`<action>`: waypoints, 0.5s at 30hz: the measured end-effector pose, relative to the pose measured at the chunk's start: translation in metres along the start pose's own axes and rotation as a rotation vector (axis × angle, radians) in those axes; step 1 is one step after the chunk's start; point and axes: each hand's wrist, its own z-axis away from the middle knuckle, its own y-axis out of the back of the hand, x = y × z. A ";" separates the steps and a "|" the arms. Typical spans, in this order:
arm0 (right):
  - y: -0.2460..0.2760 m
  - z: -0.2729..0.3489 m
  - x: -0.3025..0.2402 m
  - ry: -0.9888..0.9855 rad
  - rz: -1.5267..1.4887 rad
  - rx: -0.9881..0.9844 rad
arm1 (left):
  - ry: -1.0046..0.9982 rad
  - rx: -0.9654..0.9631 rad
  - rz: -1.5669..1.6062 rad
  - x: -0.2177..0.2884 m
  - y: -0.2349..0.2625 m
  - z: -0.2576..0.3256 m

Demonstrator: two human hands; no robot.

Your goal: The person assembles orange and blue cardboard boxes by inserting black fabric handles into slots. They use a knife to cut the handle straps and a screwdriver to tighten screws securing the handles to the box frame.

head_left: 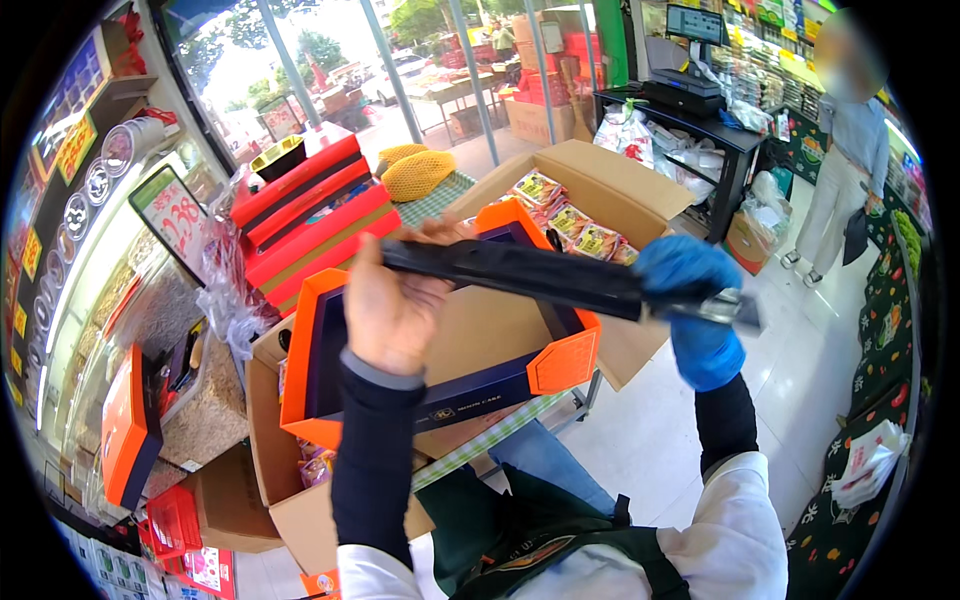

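Head view: long black strip held up over an orange box

So the long black strip (pixel 520 272) is up in the air, running across in front of the orange box (pixel 562 368), both hands on it. Left hand (pixel 392 308) is bare and has its end gripped between thumb and fingers. Right hand (pixel 695 305) wears a blue glove, fingers wrapped round the other end; something silvery pokes out past them, too blurry to call.

Orange box is open with dark blue inner walls, sitting on a big cardboard carton (pixel 625 185) with colourful packets (pixel 578 228) in it. Off to the left there's a stack of red boxes (pixel 318 215), with a yellow netted thing (pixel 420 177) just beside it on a green checked cloth (pixel 440 207). Another person (pixel 845 165) is standing well apart on the right, near the dark counter (pixel 735 140).
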 end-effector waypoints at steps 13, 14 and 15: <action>0.082 -0.088 0.094 -0.476 0.068 -0.062 | 0.325 -0.253 -1.436 -0.037 -0.003 -0.094; 0.080 -0.093 0.098 -0.474 0.056 -0.074 | 0.345 -0.282 -1.460 -0.045 0.001 -0.098; 0.077 -0.098 0.100 -0.472 0.043 -0.085 | 0.366 -0.310 -1.486 -0.052 0.005 -0.101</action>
